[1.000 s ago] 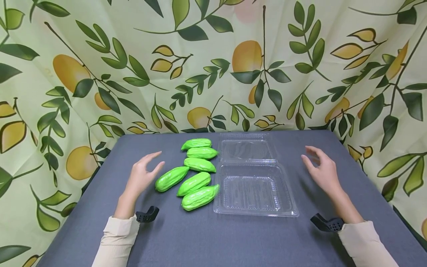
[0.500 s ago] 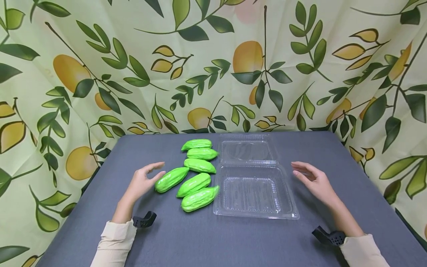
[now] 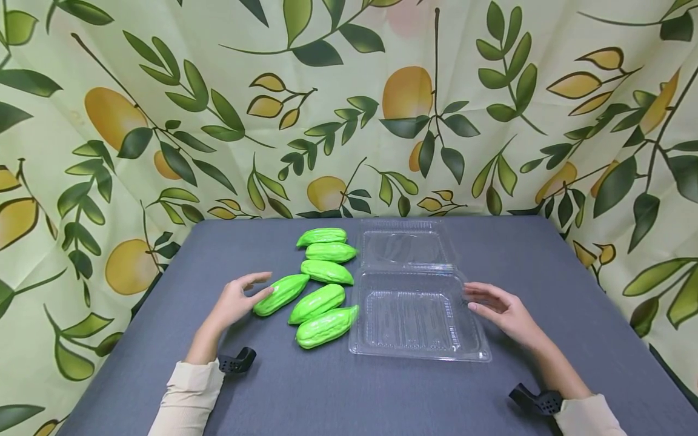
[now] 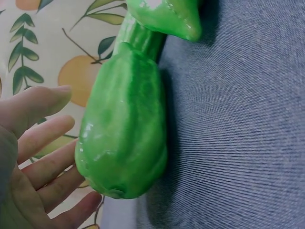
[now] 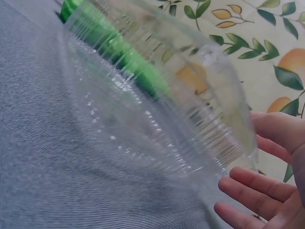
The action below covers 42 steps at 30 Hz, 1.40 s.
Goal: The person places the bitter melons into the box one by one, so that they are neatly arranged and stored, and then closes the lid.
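Observation:
A bright green, ridged bitter melon [image 3: 285,295] lies leftmost among several on the table. My left hand [image 3: 231,306] is beside it with fingers spread and loosely bent. In the left wrist view that melon [image 4: 124,129] fills the middle; its blunt end is close to the fingers, and I cannot tell whether they touch. A clear plastic clamshell container [image 3: 420,356] lies unfolded right of the melons, its lid [image 3: 403,248] flat toward the back. Over the container's right rim is my right hand [image 3: 504,316], fingers apart around the edge; contact is unclear.
The other bitter melons [image 3: 327,326] form a rough column between the left hand and the container, some touching. The table has a grey-blue cloth [image 3: 327,399]. Behind it hangs a leaf-and-fruit patterned curtain [image 3: 349,151]. Each wrist wears a black camera mount [image 3: 237,361].
Both hands have come lower and nearer the middle: the left toward the leftmost bitter melon, the right leftward to the container's right rim. The melons and container have stayed in place.

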{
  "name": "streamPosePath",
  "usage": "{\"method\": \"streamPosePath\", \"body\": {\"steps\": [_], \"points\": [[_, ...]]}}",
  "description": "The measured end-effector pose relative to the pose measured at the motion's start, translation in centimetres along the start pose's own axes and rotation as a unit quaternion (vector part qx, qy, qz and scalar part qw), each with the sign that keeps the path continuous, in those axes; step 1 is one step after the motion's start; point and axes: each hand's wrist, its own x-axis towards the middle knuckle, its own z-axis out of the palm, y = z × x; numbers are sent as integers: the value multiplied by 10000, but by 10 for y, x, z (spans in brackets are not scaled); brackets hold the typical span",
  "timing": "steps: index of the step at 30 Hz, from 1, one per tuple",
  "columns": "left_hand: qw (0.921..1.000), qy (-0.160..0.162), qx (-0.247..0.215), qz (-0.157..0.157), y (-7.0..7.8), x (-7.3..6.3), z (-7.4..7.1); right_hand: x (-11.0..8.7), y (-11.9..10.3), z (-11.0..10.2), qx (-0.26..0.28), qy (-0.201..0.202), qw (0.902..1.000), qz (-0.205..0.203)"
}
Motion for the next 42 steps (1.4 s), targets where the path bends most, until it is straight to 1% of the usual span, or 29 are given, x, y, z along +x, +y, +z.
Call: {"method": "streamPosePath", "body": {"steps": [2, 7, 12, 17, 21, 23, 26, 30, 33, 37, 42], "points": [[10000, -46, -20, -43, -1, 1, 2, -1, 4, 1, 210, -67, 9998, -23], [10000, -51, -69, 24, -5, 3, 6, 0, 11, 5, 655, -155, 9977, -103], [9998, -68, -96, 147, -8, 5, 9, 1, 14, 9, 883, -146, 9960, 18], [9995, -207, -162, 186, -5, 4, 9, 4, 15, 12, 985, -106, 9950, 105], [9991, -413, -88, 99, -3, 4, 9, 7, 14, 13, 966, -138, 9952, 100], [9987, -496, -44, 71, -3, 4, 9, 7, 13, 13, 985, -215, 9949, 88], [9985, -540, 18, 59, -5, 4, 10, 5, 10, 10, 1016, -457, 9937, 98], [9985, -535, 119, 67, -6, 5, 9, 4, 5, 4, 918, -810, 9924, 107], [9986, -495, 174, 38, -4, 5, 7, 6, 1, -1, 757, -970, 9924, 82], [9990, -412, 184, -56, 0, 5, 5, 9, -1, -4, 759, -1019, 9919, 55], [9991, -357, 139, -161, 1, 4, 3, 9, 2, -5, 1015, -1017, 9896, -6]]}}
